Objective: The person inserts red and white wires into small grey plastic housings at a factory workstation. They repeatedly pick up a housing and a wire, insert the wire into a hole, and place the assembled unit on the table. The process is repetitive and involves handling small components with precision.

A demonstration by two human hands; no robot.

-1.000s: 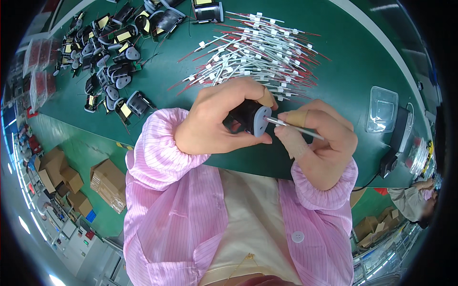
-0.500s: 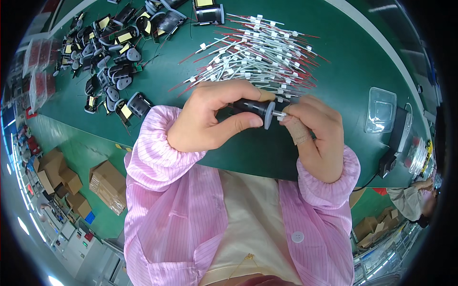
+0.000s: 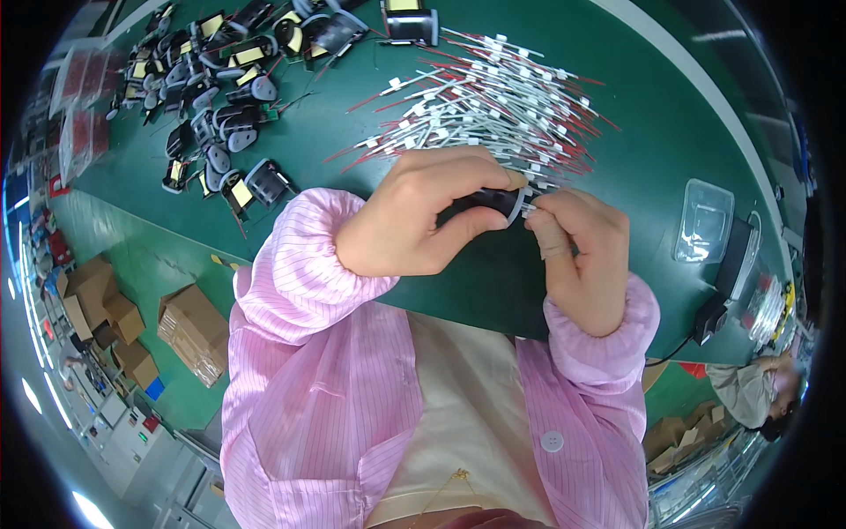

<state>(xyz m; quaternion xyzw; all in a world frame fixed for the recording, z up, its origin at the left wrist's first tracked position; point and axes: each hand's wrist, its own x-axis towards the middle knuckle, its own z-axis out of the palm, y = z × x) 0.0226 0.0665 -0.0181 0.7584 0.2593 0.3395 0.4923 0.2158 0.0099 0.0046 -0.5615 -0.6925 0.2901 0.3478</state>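
Observation:
My left hand (image 3: 419,212) is wrapped round a black cylindrical part (image 3: 486,204) with a grey oval end cap (image 3: 519,206). Its thumb and index finger press along the body, and the cap points to my right. Against that cap, my right hand (image 3: 586,242) pinches a small white connector (image 3: 528,211), its fingertips almost touching the cap. A tan bandage wraps a digit of this hand. Just beyond both hands lies a pile of red and white wires (image 3: 498,110) with white connectors. How the connector meets the cap is partly hidden by my fingers.
Many similar black parts with grey caps (image 3: 238,119) are heaped at the far left of the green table (image 3: 352,75). On the right sit a clear plastic tray (image 3: 705,220) and a black device (image 3: 736,264). Cardboard boxes (image 3: 194,331) stand on the floor; another person (image 3: 749,392) is at right.
My right fingertips have come closer to the grey cap, and less of the connector shows. The black part has turned slightly in my left hand. The whole view has shifted a little.

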